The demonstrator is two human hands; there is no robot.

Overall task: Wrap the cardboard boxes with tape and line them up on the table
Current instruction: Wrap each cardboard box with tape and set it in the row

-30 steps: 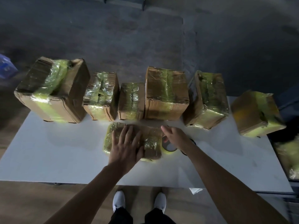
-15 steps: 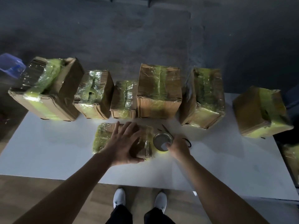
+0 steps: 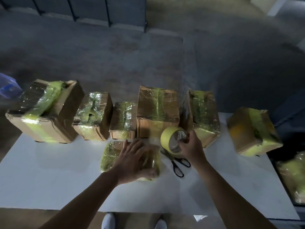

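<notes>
Left hand [image 3: 132, 161] pressed flat, fingers straight, on low box [image 3: 108, 154] mid-table [image 3: 49, 176]; right hand [image 3: 191, 147] gripped tape roll [image 3: 169, 140] at box's 2 o'clock. Should pin box firmly, pull tape taut.

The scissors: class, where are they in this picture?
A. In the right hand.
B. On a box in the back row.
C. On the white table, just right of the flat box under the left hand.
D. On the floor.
C: the scissors lie on the white table beside the flat box that the left hand presses; the right hand holds the tape roll instead.
</notes>
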